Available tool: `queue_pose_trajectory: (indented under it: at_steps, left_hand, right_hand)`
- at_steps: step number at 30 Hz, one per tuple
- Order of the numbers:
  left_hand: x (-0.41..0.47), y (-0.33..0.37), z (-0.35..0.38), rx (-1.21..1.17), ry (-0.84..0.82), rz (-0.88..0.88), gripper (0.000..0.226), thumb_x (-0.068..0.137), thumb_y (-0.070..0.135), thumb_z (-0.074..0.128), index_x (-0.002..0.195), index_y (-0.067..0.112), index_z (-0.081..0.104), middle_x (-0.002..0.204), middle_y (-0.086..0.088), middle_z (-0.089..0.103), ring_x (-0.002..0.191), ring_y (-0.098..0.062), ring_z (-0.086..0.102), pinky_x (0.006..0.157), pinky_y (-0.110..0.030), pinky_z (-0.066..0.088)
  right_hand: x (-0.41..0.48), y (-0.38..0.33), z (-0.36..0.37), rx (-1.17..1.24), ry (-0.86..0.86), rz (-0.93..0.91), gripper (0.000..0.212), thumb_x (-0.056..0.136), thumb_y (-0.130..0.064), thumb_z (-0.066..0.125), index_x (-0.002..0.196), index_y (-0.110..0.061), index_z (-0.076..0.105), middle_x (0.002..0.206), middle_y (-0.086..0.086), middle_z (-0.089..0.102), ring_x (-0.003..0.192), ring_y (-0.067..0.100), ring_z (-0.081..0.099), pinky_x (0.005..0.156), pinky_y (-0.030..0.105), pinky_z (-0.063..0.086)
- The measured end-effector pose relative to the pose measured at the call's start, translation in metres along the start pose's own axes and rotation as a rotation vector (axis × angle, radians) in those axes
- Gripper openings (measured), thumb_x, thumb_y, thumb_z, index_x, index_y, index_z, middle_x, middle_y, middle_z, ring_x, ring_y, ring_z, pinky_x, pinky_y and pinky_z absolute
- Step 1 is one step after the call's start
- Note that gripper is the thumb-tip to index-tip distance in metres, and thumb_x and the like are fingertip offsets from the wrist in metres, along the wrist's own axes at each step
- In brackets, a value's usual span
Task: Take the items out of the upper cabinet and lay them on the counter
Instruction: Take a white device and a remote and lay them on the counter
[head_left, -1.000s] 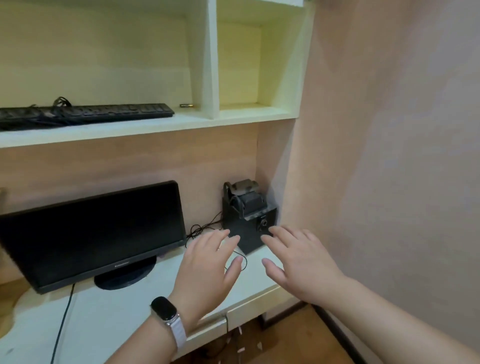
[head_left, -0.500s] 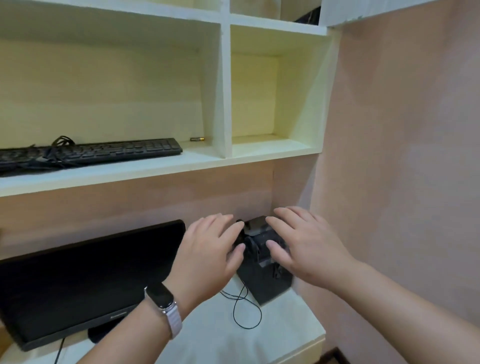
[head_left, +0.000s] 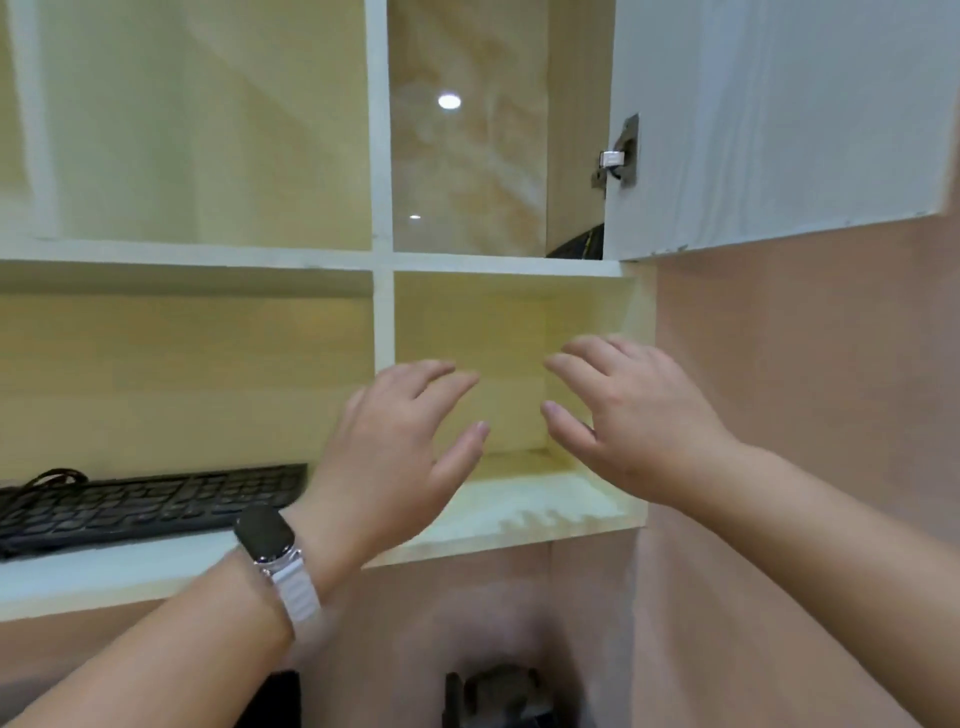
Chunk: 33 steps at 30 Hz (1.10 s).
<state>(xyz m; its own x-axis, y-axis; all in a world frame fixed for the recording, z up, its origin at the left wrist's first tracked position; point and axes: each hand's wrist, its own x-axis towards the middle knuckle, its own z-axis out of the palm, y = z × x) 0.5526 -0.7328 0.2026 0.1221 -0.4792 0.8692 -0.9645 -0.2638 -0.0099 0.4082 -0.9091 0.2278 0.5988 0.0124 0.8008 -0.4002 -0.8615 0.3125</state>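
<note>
My left hand (head_left: 400, 457), with a watch on its wrist, and my right hand (head_left: 628, 421) are both raised in front of the lower right cubby (head_left: 514, 499), fingers spread and holding nothing. Above it the upper cabinet (head_left: 467, 156) stands with its white door (head_left: 779, 119) swung out to the right. A dark item (head_left: 579, 247) peeks out at the cabinet's bottom right corner, mostly hidden by the door. The hands are below the upper cabinet and apart from the dark item.
A black keyboard (head_left: 145, 501) with a coiled cable lies on the lower left shelf. A dark speaker (head_left: 498, 696) shows at the bottom edge, blurred. A pinkish wall (head_left: 805, 364) closes in on the right. A metal hinge (head_left: 618, 156) sits on the door.
The view has tilted upward from the desk to the shelves and upper cabinet. Both hands have risen from beside the speaker to the lower right cubby, still holding nothing.
</note>
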Motion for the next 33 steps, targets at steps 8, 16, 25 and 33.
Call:
queue_pose_trajectory:
  at_steps: [8,16,25,33]
  left_hand:
    - [0.126,-0.001,-0.022,0.028,0.072,0.080,0.051,0.086,0.047,0.047,0.128,0.020,0.058,0.125,0.000,0.058,0.118,-0.018,0.050,0.101,-0.031,0.038]
    - [0.224,-0.009,-0.039,0.337,-0.301,0.117,0.044,0.094,0.043,0.048,0.135,0.026,0.049,0.130,0.002,0.053,0.116,-0.019,0.051,0.087,-0.028,0.038]
    - [0.254,-0.017,-0.008,0.752,-0.759,-0.044,0.047,0.096,0.041,0.045,0.132,0.011,0.051,0.127,-0.010,0.060,0.113,-0.029,0.056,0.076,-0.028,0.037]
    - [0.254,-0.017,-0.002,0.754,-0.915,-0.116,0.043,0.102,0.034,0.035,0.113,0.002,0.062,0.098,-0.008,0.055,0.085,-0.025,0.048,0.062,-0.019,0.037]
  right_hand:
    - [0.104,0.037,-0.015,-0.051,0.029,-0.002,0.056,0.087,-0.051,0.026,0.115,-0.015,0.059,0.113,0.007,0.061,0.104,0.030,0.053,0.082,0.039,0.043]
    - [0.189,0.063,-0.031,-0.188,-0.381,0.025,0.035,0.094,-0.034,0.043,0.126,-0.021,0.050,0.111,0.004,0.057,0.104,0.030,0.057,0.067,0.035,0.042]
    - [0.219,0.058,-0.012,-0.525,-0.756,0.024,0.022,0.091,-0.010,0.054,0.111,-0.012,0.062,0.089,0.004,0.053,0.086,0.032,0.054,0.072,0.038,0.047]
    - [0.221,0.055,-0.006,-0.457,-0.771,0.074,0.023,0.091,-0.003,0.049,0.069,-0.008,0.053,0.074,0.006,0.052,0.082,0.031,0.057,0.074,0.038,0.049]
